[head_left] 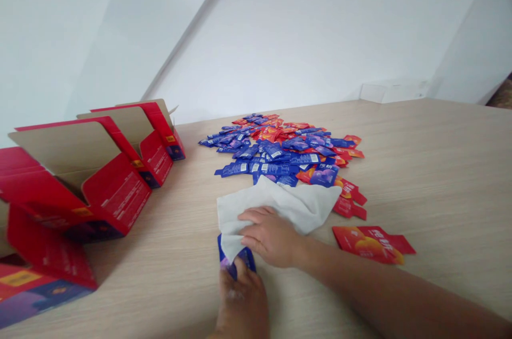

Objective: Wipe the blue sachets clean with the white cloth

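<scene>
A white cloth (pixel 296 203) lies bunched under my right hand (pixel 270 237), whose fingers curl onto its near left part. Just below, my left hand (pixel 242 296) grips a blue-purple packet (pixel 248 259) against the table, with its fingertips at the packet's near edge. The cloth covers part of that packet. To the right of my right forearm lies a single red-orange packet (pixel 370 244) with peach pictures. Beyond the cloth spreads a heap of blue packets (pixel 268 155) and red-orange packets (pixel 276 130), overlapping one another; the cloth's far edge touches the nearest ones.
Several red cardboard boxes with raised flaps stand in a row on the left, among them a large box (pixel 120 195) and a nearer box (pixel 48 259). A white flat carton (pixel 394 91) rests against the wall (pixel 320 24) at the back of the wooden table (pixel 452 168).
</scene>
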The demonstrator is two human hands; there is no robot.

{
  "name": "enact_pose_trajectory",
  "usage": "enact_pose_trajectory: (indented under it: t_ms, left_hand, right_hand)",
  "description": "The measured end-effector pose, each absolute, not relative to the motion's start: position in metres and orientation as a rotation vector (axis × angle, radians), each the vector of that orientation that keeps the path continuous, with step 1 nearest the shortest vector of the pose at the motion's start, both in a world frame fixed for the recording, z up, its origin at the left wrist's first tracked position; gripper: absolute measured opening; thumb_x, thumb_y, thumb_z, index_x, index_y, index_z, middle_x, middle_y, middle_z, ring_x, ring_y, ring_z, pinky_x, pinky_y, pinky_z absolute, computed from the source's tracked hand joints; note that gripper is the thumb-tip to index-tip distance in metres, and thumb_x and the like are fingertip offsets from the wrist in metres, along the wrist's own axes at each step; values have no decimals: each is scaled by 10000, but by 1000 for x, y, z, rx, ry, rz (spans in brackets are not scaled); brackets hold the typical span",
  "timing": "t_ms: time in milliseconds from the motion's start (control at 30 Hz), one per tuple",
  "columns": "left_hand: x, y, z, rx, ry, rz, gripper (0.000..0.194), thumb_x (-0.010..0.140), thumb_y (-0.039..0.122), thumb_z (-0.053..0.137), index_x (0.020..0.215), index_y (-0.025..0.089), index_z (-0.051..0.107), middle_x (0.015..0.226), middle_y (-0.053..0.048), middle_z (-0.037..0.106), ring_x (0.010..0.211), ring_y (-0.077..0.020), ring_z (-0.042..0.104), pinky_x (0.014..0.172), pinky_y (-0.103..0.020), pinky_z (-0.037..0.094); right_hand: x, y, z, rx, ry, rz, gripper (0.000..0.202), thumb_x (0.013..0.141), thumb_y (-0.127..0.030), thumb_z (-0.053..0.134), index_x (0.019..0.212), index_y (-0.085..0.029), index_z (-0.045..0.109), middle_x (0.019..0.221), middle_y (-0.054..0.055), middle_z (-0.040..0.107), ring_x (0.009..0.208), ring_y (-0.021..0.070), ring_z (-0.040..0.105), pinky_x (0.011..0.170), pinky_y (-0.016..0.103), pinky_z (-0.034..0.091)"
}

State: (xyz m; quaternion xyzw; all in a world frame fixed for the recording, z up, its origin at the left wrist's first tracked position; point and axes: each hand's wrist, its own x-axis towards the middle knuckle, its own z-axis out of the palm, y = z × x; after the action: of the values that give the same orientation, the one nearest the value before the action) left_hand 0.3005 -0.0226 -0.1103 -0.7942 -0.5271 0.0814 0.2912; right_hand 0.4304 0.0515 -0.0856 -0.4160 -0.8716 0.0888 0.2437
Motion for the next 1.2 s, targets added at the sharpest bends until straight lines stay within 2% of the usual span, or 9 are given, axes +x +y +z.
enact_pose_trajectory:
  t_ms: [100,233,333,467,633,767,867,1033,1200]
  left_hand:
    - [301,-23,-113,-2100,-1401,247,365,737,33,463,1017,79,693,1087,-223,680,990,-268,649,919,-433,451]
    - [302,-24,-117,-2049,-1391,256,362,746,39,465,1031,70,685,1085,-227,678,1048,-271,621,950,-444,426]
    - [304,-25,-117,-2038,-1397,237,359,743,40,470,1028,64,687,1119,-239,661,1019,-280,637,946,-445,429]
    - [306,-27,-116,-2046,-1405,213,371,735,15,443,998,72,698,1069,-221,687,1033,-271,632,958,-456,425]
    - [308,-29,-116,-2020,-1420,220,372,747,28,441,1006,95,700,1085,-201,686,1003,-259,652,989,-458,408]
    - [308,-30,-117,-2013,-1424,258,374,755,27,443,1028,91,691,1098,-205,680,1013,-272,650,999,-468,397]
    - [309,-30,-117,-2011,-1414,271,375,768,14,420,1032,60,682,1113,-228,666,1055,-275,630,995,-462,403]
    - [311,-31,-117,-1954,-1411,320,380,783,17,409,1034,81,686,1132,-205,665,1013,-261,650,992,-452,408]
    - [311,-31,-115,-1964,-1410,339,389,775,12,415,1048,90,681,1132,-199,667,1020,-261,647,1003,-466,398]
  right_hand:
    - [428,50,-87,-1040,-2452,276,312,946,-387,425,1025,-241,689,1278,48,568,1230,219,431,1026,391,305]
    - [427,54,-89,-1137,-2429,303,324,947,-395,416,1052,-252,686,1274,48,573,1239,234,426,1025,415,307]
    - [429,57,-89,-1211,-2401,314,337,950,-399,404,1056,-247,685,1263,58,580,1226,236,440,1009,424,322]
    - [430,56,-89,-1144,-2425,313,340,951,-399,400,1044,-249,689,1276,56,573,1238,233,432,1016,423,313]
    - [427,52,-87,-989,-2471,306,308,935,-364,440,971,-218,708,1283,52,573,1246,219,426,1043,389,298]
    - [425,51,-87,-1026,-2458,298,314,933,-367,440,919,-214,714,1282,44,573,1244,222,427,1041,392,302]
    - [425,53,-87,-1144,-2416,298,317,934,-378,434,955,-228,713,1281,45,572,1244,237,422,1033,418,303]
    - [425,54,-86,-1239,-2393,306,330,943,-382,411,1046,-247,694,1281,52,567,1248,247,413,1020,438,310]
    - [426,52,-86,-1112,-2433,304,316,937,-380,430,995,-239,707,1285,50,567,1244,234,423,1023,413,306]
